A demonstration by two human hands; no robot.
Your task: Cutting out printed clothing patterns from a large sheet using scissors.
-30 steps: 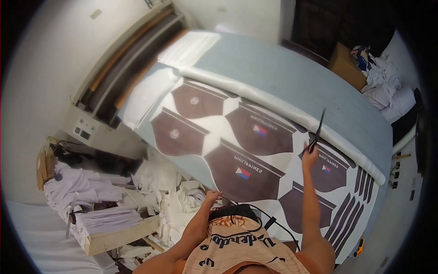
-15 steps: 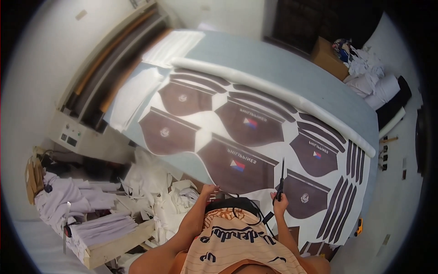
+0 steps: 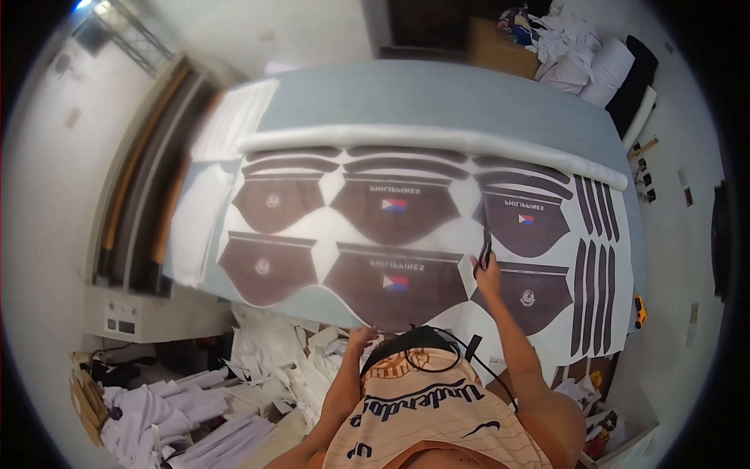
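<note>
Across the table lies a white printed sheet [image 3: 327, 227] with dark brown garment panels, some bearing lettering and a small flag, others a pale crest. At its near edge my left hand [image 3: 362, 338] is closed, fingertips pinching the edge below the large lower-middle panel [image 3: 367, 293]. My right hand [image 3: 488, 275] grips black scissors [image 3: 483, 254] by the handles. Their blades point away from me, over the gap between the middle and right panels, near the upper-right panel [image 3: 539, 230]. Whether the blades are open there I cannot tell.
A white roll [image 3: 422, 141] runs along the sheet's far side on the blue-grey tabletop [image 3: 375, 94]. White scraps [image 3: 289, 352] pile below the near edge. A long roller machine [image 3: 148, 180] stands left. A cardboard box [image 3: 500, 51] and bundled fabric [image 3: 570, 47] sit at the back right.
My right hand has carried the scissors farther away from me over the sheet, its arm now stretched out. The left hand still holds the near edge. The whole view has turned.
</note>
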